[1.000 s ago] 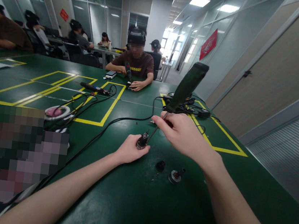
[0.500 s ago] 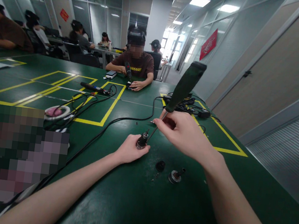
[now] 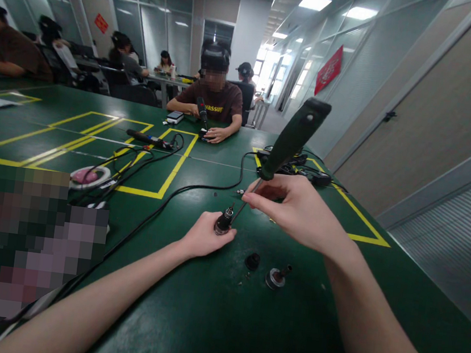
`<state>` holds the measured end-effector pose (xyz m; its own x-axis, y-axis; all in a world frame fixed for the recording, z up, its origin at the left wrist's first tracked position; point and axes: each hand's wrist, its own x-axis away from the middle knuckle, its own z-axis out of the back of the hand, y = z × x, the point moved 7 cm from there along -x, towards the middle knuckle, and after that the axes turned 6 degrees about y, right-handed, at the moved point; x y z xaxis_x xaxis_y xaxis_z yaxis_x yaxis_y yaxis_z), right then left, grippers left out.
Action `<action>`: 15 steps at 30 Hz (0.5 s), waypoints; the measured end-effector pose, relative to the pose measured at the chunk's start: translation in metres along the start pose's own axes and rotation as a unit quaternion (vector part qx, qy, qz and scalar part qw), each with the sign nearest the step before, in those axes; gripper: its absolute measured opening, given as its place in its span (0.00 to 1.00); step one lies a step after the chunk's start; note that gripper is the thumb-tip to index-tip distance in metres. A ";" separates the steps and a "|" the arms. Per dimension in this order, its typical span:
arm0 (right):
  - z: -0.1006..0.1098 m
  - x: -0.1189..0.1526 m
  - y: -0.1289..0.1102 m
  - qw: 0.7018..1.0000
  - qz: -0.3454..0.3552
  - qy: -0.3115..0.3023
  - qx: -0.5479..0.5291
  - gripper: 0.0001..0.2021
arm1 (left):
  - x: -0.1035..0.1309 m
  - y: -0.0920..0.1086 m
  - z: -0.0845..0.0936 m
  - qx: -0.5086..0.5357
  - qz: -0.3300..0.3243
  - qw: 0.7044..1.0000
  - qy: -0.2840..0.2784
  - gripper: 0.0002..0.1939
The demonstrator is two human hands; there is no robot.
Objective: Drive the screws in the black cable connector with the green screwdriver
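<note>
My left hand (image 3: 206, 236) is closed around a small black and metal cylindrical part (image 3: 224, 221), its tip pointing up, on the green table (image 3: 183, 319). In my right hand (image 3: 295, 209) a screwdriver (image 3: 296, 135) is pinched by its shaft, the dark green handle tilted up to the right. The shaft's lower end reaches the side of the cylindrical part. A black cap-like piece (image 3: 252, 261) and a round metal piece with a stem (image 3: 277, 278) lie to the right, with tiny bits beside them.
A black cable (image 3: 163, 205) crosses the table left of my hands. Farther off are a black tool (image 3: 149, 139), a white ring with something pink (image 3: 89, 177) and bundled cables (image 3: 321, 178). A person (image 3: 215, 96) sits opposite, holding a tool.
My right hand has shifted slightly right, its fingers repositioned on the shaft. The screwdriver handle has turned and leans a little farther right. My left hand has stayed in place.
</note>
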<state>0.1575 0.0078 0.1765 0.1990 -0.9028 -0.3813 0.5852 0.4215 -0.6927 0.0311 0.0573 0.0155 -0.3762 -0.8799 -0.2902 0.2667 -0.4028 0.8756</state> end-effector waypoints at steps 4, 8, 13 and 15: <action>0.001 0.000 -0.004 0.999 0.020 0.010 -0.036 0.09 | -0.001 0.000 0.001 0.009 0.003 1.000 0.001 0.12; 0.000 -0.002 -0.003 0.998 0.008 0.024 -0.060 0.08 | -0.001 0.002 0.002 0.021 0.007 1.000 -0.005 0.13; -0.001 -0.002 0.001 0.994 -0.019 0.034 -0.104 0.10 | 0.000 0.003 0.002 0.044 0.023 0.999 -0.017 0.15; -0.001 -0.001 0.001 0.993 -0.019 0.038 -0.114 0.13 | -0.001 0.002 0.001 0.050 0.029 0.998 -0.014 0.14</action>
<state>0.1565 0.0095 0.1757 0.1151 -0.9127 -0.3922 0.3968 0.4042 -0.8241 0.0306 0.0575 0.0178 -0.3875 -0.8931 -0.2283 0.1996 -0.3231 0.9251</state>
